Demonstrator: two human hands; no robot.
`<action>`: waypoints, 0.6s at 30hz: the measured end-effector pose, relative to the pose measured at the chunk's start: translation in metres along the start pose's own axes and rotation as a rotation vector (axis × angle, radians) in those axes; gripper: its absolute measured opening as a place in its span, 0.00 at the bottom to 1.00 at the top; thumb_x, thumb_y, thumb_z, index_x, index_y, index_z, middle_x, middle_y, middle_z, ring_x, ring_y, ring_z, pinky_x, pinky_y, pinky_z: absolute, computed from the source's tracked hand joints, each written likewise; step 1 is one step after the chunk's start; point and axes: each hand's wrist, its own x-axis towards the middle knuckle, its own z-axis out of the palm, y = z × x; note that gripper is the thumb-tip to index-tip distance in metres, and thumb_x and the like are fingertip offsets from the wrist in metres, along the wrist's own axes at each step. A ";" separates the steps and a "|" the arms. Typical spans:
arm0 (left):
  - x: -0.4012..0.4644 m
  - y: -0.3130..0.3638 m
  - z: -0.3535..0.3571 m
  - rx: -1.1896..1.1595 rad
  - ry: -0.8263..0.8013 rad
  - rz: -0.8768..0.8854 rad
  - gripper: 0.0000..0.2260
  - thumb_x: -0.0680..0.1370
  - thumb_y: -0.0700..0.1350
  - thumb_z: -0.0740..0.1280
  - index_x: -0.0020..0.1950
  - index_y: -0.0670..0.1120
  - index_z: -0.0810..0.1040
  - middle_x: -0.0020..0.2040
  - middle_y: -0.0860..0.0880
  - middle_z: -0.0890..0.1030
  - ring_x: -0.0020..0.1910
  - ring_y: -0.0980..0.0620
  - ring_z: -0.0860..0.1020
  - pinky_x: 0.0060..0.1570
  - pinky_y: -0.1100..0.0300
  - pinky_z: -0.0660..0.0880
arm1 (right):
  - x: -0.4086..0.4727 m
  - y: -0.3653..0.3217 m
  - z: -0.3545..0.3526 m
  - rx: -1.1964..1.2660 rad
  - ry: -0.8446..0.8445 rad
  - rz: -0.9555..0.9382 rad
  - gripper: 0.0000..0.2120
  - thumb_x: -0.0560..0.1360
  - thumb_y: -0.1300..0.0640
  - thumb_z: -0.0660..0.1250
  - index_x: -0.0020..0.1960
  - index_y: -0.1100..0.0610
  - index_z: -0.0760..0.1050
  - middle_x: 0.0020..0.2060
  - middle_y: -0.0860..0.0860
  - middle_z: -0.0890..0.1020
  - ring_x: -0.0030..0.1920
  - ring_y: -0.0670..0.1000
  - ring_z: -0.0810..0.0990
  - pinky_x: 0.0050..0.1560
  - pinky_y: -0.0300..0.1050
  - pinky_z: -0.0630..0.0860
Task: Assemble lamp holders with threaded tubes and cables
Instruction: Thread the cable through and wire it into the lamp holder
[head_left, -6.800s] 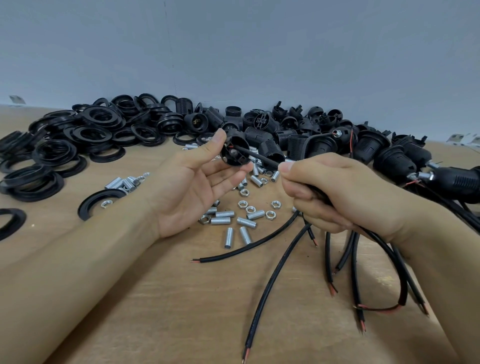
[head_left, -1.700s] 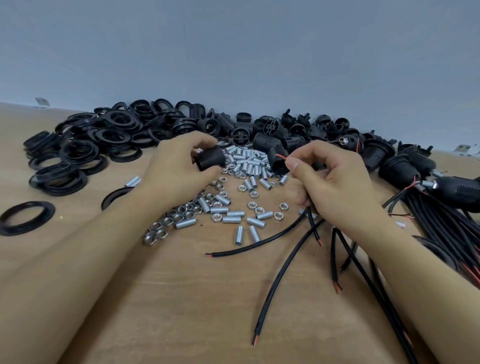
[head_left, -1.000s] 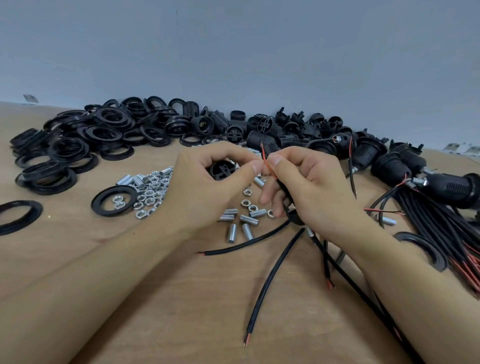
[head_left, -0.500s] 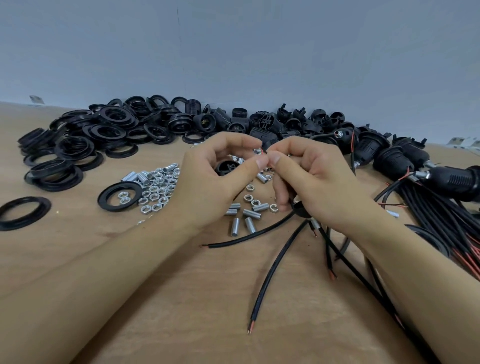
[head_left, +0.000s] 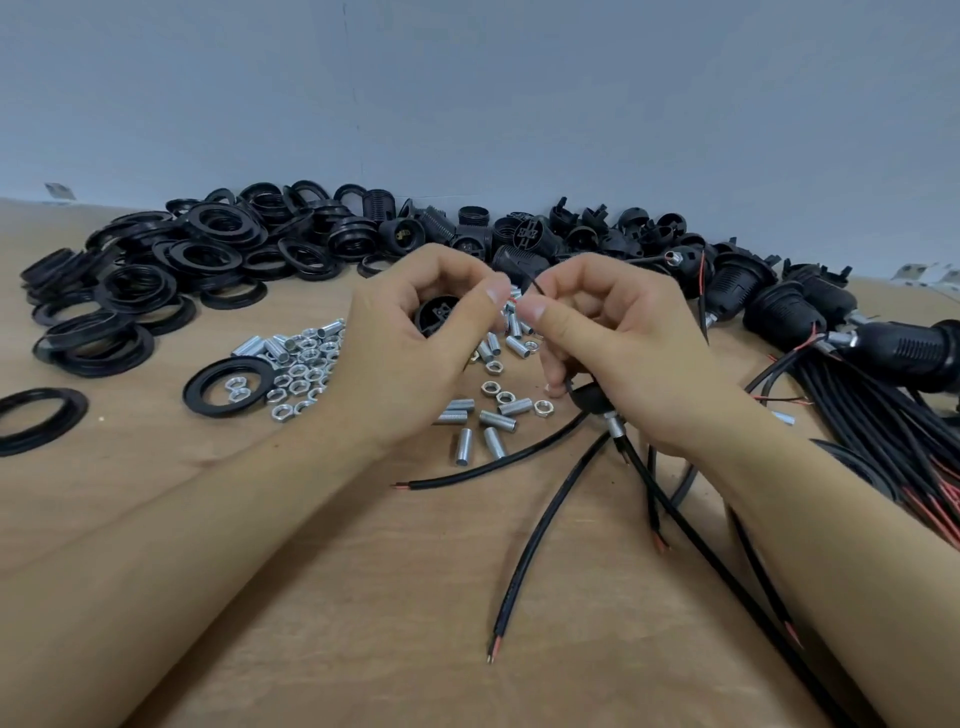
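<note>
My left hand (head_left: 415, 343) holds a black lamp holder insert (head_left: 439, 314) in its curled fingers, with the open face turned towards me. My right hand (head_left: 618, 338) pinches the thin wire ends of a black cable (head_left: 675, 525) between thumb and forefinger, right next to my left thumb. A black cap with a silver threaded tube (head_left: 613, 423) sits on that cable under my right palm. The cable trails down across the wooden table (head_left: 363, 623) towards me.
Black rings (head_left: 156, 280) are heaped at the back left, lamp holder parts (head_left: 545, 234) along the wall. Threaded tubes and nuts (head_left: 306, 358) lie under my hands. Loose cables (head_left: 535, 540) lie in front; wired lamp holders (head_left: 904, 348) lie at the right.
Both hands have drawn close together above the tubes. My right hand has brought the cable's wire ends up to the insert in my left hand.
</note>
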 end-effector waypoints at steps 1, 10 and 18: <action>0.000 0.001 0.000 -0.055 -0.009 -0.033 0.11 0.82 0.47 0.64 0.44 0.43 0.79 0.33 0.49 0.80 0.33 0.44 0.77 0.33 0.56 0.71 | 0.000 -0.001 0.000 -0.011 0.016 -0.008 0.03 0.77 0.62 0.68 0.44 0.59 0.78 0.24 0.55 0.76 0.24 0.52 0.73 0.28 0.44 0.74; -0.001 -0.003 -0.010 0.145 -0.200 0.166 0.24 0.71 0.33 0.75 0.62 0.46 0.70 0.48 0.46 0.77 0.46 0.47 0.80 0.49 0.49 0.77 | -0.002 -0.014 -0.007 -0.035 0.074 -0.068 0.05 0.76 0.65 0.68 0.43 0.59 0.79 0.23 0.56 0.76 0.22 0.50 0.74 0.28 0.38 0.72; 0.000 -0.008 -0.012 0.158 -0.132 0.138 0.14 0.71 0.41 0.77 0.47 0.46 0.72 0.45 0.48 0.81 0.44 0.51 0.82 0.43 0.55 0.79 | -0.009 -0.026 0.002 -0.306 0.099 -0.238 0.04 0.74 0.63 0.70 0.43 0.55 0.80 0.24 0.54 0.76 0.24 0.51 0.74 0.27 0.37 0.69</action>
